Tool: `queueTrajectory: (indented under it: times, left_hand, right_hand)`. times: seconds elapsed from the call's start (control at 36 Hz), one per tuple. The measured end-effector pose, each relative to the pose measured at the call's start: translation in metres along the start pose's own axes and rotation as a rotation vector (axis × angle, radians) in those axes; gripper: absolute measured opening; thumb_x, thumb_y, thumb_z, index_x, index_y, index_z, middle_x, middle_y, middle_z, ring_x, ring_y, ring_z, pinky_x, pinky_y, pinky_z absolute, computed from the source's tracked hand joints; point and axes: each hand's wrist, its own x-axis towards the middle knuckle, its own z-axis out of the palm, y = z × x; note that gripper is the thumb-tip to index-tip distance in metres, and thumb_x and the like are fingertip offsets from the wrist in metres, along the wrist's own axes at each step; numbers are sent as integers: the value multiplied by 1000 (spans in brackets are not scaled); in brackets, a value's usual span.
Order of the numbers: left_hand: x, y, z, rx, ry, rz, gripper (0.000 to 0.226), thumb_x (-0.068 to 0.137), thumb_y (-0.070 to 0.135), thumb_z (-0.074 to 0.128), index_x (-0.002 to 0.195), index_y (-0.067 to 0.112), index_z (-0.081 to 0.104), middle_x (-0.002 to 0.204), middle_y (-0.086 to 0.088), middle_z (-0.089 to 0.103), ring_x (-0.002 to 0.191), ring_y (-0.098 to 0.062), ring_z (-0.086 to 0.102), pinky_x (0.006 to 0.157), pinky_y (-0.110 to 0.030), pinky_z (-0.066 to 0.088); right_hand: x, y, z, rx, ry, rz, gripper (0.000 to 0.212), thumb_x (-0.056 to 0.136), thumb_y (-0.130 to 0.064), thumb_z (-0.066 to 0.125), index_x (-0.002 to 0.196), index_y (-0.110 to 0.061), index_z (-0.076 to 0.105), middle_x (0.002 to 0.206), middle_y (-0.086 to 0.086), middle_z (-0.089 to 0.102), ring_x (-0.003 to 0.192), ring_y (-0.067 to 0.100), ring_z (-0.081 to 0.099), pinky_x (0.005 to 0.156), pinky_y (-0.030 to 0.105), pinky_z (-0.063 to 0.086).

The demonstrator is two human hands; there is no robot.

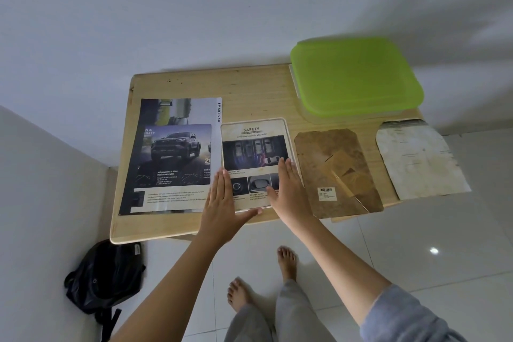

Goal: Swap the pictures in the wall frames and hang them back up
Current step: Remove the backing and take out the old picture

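Observation:
A pale-rimmed frame with a "SAFETY" car picture [254, 144] lies face up in the middle of the wooden table [255, 91]. My left hand [224, 205] lies flat at its lower left edge, thumb under the near edge. My right hand [288, 189] rests flat on its lower right part, fingers together. To the left lies a large dark truck brochure [169, 158], with a smaller truck picture on top of it. Right of the frame lies a brown backing board [333, 164] with its stand and a barcode sticker. A stained white sheet [419, 158] lies at the far right.
A box with a green lid [355, 75] stands at the table's back right against the white wall. A black backpack [108, 277] sits on the tiled floor under the table's left corner. My bare feet [286, 258] stand just in front of the table.

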Motion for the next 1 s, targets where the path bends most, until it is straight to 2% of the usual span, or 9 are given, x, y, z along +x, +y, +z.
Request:
queueTrajectory:
  times: [0.11, 0.31, 0.42, 0.53, 0.58, 0.81, 0.89, 0.94, 1.0]
  left_hand:
    - [0, 0, -1, 6, -6, -7, 115, 58, 91, 11, 130, 16, -39, 144, 0, -37, 135, -14, -31, 111, -29, -13]
    - [-2, 2, -3, -6, -4, -10, 116, 56, 91, 10, 132, 16, -36, 144, 0, -35, 136, -15, -29, 111, -30, -11]
    - [-1, 3, -3, -5, -7, -10, 117, 56, 91, 10, 133, 15, -35, 147, -1, -33, 136, -15, -28, 111, -30, -11]
    - [-1, 2, -3, 4, -9, -17, 117, 55, 91, 9, 133, 15, -35, 149, -2, -31, 136, -15, -29, 111, -30, -11]
    - [-2, 2, -4, 3, -11, -13, 117, 56, 91, 9, 133, 15, -35, 147, -1, -33, 136, -15, -29, 110, -30, -12]
    - [0, 1, -3, 1, -11, -20, 118, 55, 91, 10, 135, 15, -34, 152, -3, -28, 136, -15, -29, 110, -31, -11]
    - [-1, 2, -4, -4, -4, -20, 118, 55, 91, 10, 134, 16, -34, 152, -3, -27, 135, -14, -29, 110, -30, -11]
    - [-2, 2, -5, -10, 7, -22, 117, 55, 91, 11, 134, 17, -34, 153, -3, -26, 134, -13, -29, 110, -30, -10]
    - [-3, 3, -7, -24, 18, -21, 117, 57, 91, 15, 135, 17, -33, 153, -3, -24, 135, -13, -28, 110, -30, -10]
  right_hand:
    - [-2, 1, 0, 62, 49, -3, 71, 91, -22, 56, 147, -10, 14, 155, 7, 17, 144, 20, 11, 115, 28, 14]
    - [-2, 4, -4, 175, 133, -8, 68, 86, -11, 61, 144, -13, 25, 147, 6, 37, 137, 21, 32, 110, 35, 34]
    - [-3, 3, -10, 251, 187, 9, 63, 85, -2, 59, 142, -14, 32, 129, 8, 55, 114, 23, 54, 94, 34, 48]
    - [1, -1, -16, 439, 194, 73, 56, 86, 3, 53, 138, -14, 39, 136, 2, 50, 122, 13, 48, 95, 18, 41]
    - [5, -1, -20, 550, 186, 123, 55, 84, 8, 51, 135, -12, 42, 133, 3, 52, 121, 11, 49, 94, 15, 39]
    - [24, 6, -35, 518, 189, 217, 44, 78, -3, 67, 120, -6, 55, 108, 6, 61, 98, 16, 57, 79, 17, 44]
    - [28, 7, -41, 525, 106, 208, 39, 82, -6, 63, 121, -9, 54, 104, 3, 63, 80, 7, 56, 59, 5, 43]
    - [30, 7, -43, 519, 53, 182, 40, 87, -7, 57, 126, -12, 50, 109, 3, 63, 72, 5, 55, 52, 8, 45]
    - [30, 8, -43, 518, -6, 172, 45, 91, -7, 51, 133, -18, 41, 121, 5, 59, 78, 18, 61, 62, 25, 52]
